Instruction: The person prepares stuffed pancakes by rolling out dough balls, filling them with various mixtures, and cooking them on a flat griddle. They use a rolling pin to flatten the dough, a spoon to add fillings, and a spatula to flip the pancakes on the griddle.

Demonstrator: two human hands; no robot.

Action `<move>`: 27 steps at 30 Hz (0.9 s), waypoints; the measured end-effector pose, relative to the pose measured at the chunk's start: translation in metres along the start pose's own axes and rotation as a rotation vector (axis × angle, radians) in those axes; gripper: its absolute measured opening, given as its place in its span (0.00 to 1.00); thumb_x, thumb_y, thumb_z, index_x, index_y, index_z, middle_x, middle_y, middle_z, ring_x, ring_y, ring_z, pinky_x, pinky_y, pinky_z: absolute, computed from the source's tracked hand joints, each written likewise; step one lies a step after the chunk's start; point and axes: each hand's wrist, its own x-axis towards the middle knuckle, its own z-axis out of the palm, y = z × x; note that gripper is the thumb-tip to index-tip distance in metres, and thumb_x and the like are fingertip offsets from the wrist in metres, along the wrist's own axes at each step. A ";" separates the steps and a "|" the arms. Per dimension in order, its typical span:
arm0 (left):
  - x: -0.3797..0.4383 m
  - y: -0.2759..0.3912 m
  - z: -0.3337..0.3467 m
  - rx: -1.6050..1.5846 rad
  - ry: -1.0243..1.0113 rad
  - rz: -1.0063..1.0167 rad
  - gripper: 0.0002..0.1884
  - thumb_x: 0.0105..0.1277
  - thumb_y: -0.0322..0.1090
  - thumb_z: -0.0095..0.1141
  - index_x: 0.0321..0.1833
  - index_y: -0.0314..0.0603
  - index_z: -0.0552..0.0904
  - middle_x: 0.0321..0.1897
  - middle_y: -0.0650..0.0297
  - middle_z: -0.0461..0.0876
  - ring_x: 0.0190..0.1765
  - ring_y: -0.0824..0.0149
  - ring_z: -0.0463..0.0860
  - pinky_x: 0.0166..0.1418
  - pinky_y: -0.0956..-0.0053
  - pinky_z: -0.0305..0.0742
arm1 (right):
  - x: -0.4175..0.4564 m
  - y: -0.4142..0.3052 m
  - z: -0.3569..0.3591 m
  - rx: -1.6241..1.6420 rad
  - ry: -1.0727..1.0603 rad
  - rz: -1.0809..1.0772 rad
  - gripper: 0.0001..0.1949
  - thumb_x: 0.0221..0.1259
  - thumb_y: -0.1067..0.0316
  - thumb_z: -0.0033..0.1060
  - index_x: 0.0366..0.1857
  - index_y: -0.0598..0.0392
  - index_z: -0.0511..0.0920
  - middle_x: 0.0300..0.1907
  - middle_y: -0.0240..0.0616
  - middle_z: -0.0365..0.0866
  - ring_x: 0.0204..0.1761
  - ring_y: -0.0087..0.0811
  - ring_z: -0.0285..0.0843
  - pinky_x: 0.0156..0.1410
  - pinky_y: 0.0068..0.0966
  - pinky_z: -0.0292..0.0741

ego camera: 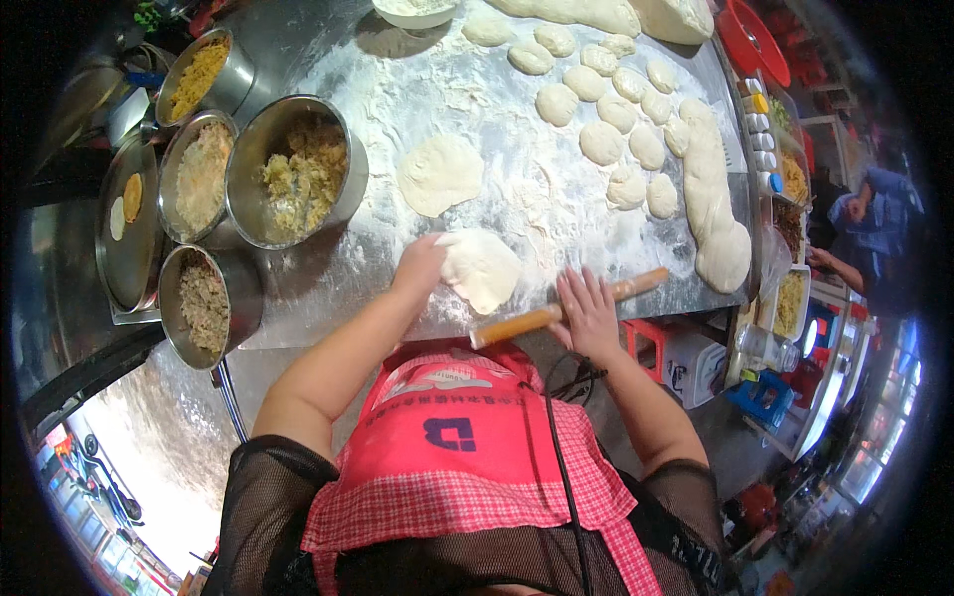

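Note:
My left hand [419,262] pinches the left edge of a flattened dough piece [483,270] near the table's front edge. My right hand [586,309] lies with fingers spread over a wooden rolling pin [522,325], to the right of that dough; whether the fingers grip it I cannot tell. The pin slants from the table edge up to the right. Farther back, another flat dough round [440,175] rests on the floured metal table [335,290]. Several small dough pieces [601,143] are spread at the back right, beside a long dough roll [709,194].
At left stand a large metal pot of filling [358,175], bowls with other fillings [173,179] and a round pan [112,261]. A white bowl of flour [415,16] is at the back. Jars [760,141] and food trays [791,302] line the right; a person [879,231] stands beyond.

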 end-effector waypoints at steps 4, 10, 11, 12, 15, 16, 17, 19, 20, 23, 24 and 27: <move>-0.025 0.009 0.008 -0.024 -0.228 -0.122 0.17 0.57 0.36 0.55 0.47 0.38 0.84 0.40 0.48 0.86 0.41 0.53 0.85 0.50 0.62 0.78 | 0.047 -0.001 -0.012 -0.079 0.016 0.006 0.38 0.59 0.40 0.57 0.70 0.52 0.65 0.74 0.41 0.60 0.77 0.46 0.50 0.78 0.55 0.47; 0.001 0.051 0.028 0.852 -0.356 0.287 0.20 0.57 0.46 0.63 0.45 0.38 0.83 0.40 0.45 0.84 0.44 0.46 0.83 0.49 0.59 0.77 | 0.083 -0.001 -0.018 -0.086 -0.001 0.057 0.36 0.63 0.43 0.53 0.70 0.53 0.63 0.76 0.41 0.56 0.78 0.45 0.47 0.79 0.55 0.43; 0.000 0.039 0.023 0.771 -0.276 0.280 0.21 0.57 0.46 0.63 0.46 0.37 0.83 0.41 0.45 0.84 0.44 0.46 0.83 0.49 0.58 0.77 | 0.053 0.000 -0.011 -0.059 0.015 -0.006 0.36 0.62 0.42 0.54 0.71 0.51 0.63 0.75 0.41 0.56 0.78 0.47 0.48 0.78 0.56 0.44; -0.001 0.020 0.015 0.692 -0.197 0.270 0.22 0.57 0.47 0.63 0.46 0.37 0.83 0.42 0.44 0.83 0.44 0.45 0.83 0.50 0.58 0.77 | 0.025 -0.002 -0.007 -0.069 -0.017 -0.011 0.37 0.61 0.42 0.55 0.71 0.50 0.63 0.75 0.40 0.57 0.77 0.48 0.49 0.78 0.56 0.45; -0.021 0.012 -0.008 0.340 -0.005 0.088 0.20 0.63 0.42 0.60 0.50 0.32 0.80 0.43 0.49 0.84 0.44 0.54 0.85 0.49 0.62 0.78 | -0.035 0.009 0.010 -0.016 0.004 -0.058 0.41 0.54 0.41 0.64 0.72 0.45 0.62 0.76 0.37 0.57 0.77 0.44 0.52 0.77 0.53 0.46; -0.033 0.021 -0.012 0.117 0.088 -0.036 0.18 0.64 0.39 0.60 0.51 0.32 0.79 0.42 0.51 0.84 0.44 0.57 0.85 0.49 0.64 0.78 | -0.037 0.010 0.007 -0.008 -0.015 -0.053 0.41 0.53 0.42 0.65 0.72 0.44 0.62 0.76 0.37 0.57 0.77 0.44 0.52 0.77 0.52 0.47; -0.042 0.025 -0.014 -0.108 0.182 -0.159 0.17 0.65 0.37 0.59 0.52 0.31 0.79 0.42 0.53 0.84 0.45 0.60 0.85 0.48 0.65 0.78 | -0.037 0.010 0.005 -0.001 -0.035 -0.050 0.42 0.52 0.42 0.66 0.72 0.43 0.62 0.76 0.36 0.57 0.77 0.43 0.52 0.76 0.52 0.47; -0.050 0.021 -0.018 -0.402 0.265 -0.180 0.16 0.66 0.33 0.57 0.53 0.30 0.77 0.42 0.55 0.84 0.46 0.65 0.84 0.47 0.68 0.78 | -0.007 0.001 -0.014 0.086 0.068 -0.080 0.36 0.46 0.50 0.72 0.64 0.43 0.70 0.68 0.34 0.67 0.71 0.41 0.61 0.73 0.50 0.54; -0.051 0.018 -0.020 -0.547 0.301 -0.189 0.15 0.66 0.30 0.57 0.53 0.30 0.77 0.43 0.56 0.84 0.47 0.67 0.83 0.47 0.70 0.78 | 0.008 0.002 -0.018 0.099 0.079 -0.111 0.34 0.45 0.52 0.73 0.60 0.43 0.72 0.65 0.34 0.70 0.68 0.41 0.64 0.72 0.49 0.56; -0.044 -0.017 -0.036 -0.154 0.175 -0.022 0.18 0.62 0.33 0.62 0.52 0.30 0.78 0.43 0.52 0.84 0.46 0.61 0.84 0.48 0.68 0.78 | 0.047 0.000 -0.033 0.196 0.122 -0.184 0.24 0.40 0.58 0.76 0.45 0.46 0.77 0.49 0.32 0.78 0.53 0.40 0.73 0.62 0.43 0.66; -0.043 -0.015 -0.041 0.023 0.168 0.037 0.19 0.60 0.33 0.63 0.52 0.30 0.78 0.43 0.50 0.84 0.47 0.58 0.84 0.49 0.67 0.78 | 0.055 0.005 -0.033 0.220 0.129 -0.198 0.23 0.41 0.57 0.76 0.44 0.47 0.77 0.47 0.32 0.78 0.52 0.40 0.74 0.60 0.42 0.66; -0.044 -0.003 -0.051 0.456 0.159 0.168 0.23 0.55 0.36 0.67 0.51 0.30 0.78 0.44 0.45 0.83 0.48 0.50 0.84 0.51 0.64 0.78 | 0.064 0.013 -0.027 0.232 0.195 -0.185 0.20 0.42 0.57 0.75 0.39 0.49 0.78 0.43 0.35 0.79 0.47 0.42 0.74 0.54 0.39 0.69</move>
